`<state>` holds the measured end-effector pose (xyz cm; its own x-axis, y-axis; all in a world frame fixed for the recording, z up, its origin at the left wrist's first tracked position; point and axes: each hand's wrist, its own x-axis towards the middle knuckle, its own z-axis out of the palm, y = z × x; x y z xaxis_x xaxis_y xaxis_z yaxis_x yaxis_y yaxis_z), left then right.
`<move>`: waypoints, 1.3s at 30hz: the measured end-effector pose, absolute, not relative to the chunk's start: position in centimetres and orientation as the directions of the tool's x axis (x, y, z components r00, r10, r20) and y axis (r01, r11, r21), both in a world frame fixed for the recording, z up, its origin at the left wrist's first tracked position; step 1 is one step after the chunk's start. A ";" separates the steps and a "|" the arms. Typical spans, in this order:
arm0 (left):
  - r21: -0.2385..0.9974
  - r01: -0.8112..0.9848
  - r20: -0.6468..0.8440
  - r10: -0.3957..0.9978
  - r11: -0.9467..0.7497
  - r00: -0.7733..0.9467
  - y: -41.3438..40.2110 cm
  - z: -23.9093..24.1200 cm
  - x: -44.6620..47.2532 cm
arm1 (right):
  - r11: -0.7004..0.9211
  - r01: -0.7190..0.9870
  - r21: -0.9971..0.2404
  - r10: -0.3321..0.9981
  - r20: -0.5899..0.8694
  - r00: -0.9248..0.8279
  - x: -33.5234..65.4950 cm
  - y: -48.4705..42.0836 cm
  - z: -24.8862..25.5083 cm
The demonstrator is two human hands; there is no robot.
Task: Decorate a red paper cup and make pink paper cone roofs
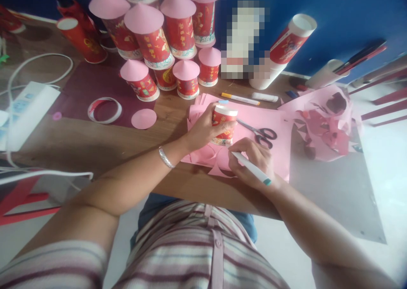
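Note:
My left hand (203,130) is wrapped round a small red paper cup (224,123) that stands upside down on a sheet of pink paper (273,149). My right hand (251,161) pinches a white pen (251,168) with a teal end, its tip down on the pink paper at the cup's base. Curved pencil lines and cut-outs show in the paper beside the cup. Black-handled scissors (259,133) lie just right of the cup.
Several red cups with pink cone lids (165,38) are stacked at the back. A pink paper disc (143,119), a tape ring (104,110), markers (240,98), a power strip (27,113) with cables and a heap of pink scraps (324,123) lie around.

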<state>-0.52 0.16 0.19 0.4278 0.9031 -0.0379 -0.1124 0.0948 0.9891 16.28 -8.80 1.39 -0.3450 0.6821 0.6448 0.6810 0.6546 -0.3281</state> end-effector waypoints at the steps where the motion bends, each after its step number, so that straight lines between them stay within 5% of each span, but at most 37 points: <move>1: 0.989 -0.111 -0.039 0.904 0.095 0.426 0.1 0.3 -0.5 | 0.652 0.684 -0.328 0.686 0.641 -0.346 16.3 -8.8 1.4; 39: 0.990 -0.097 -0.053 0.907 0.103 0.419 0.1 0.2 -0.5 | 0.704 0.623 -0.342 0.653 0.656 -0.379 16.1 -8.6 1.4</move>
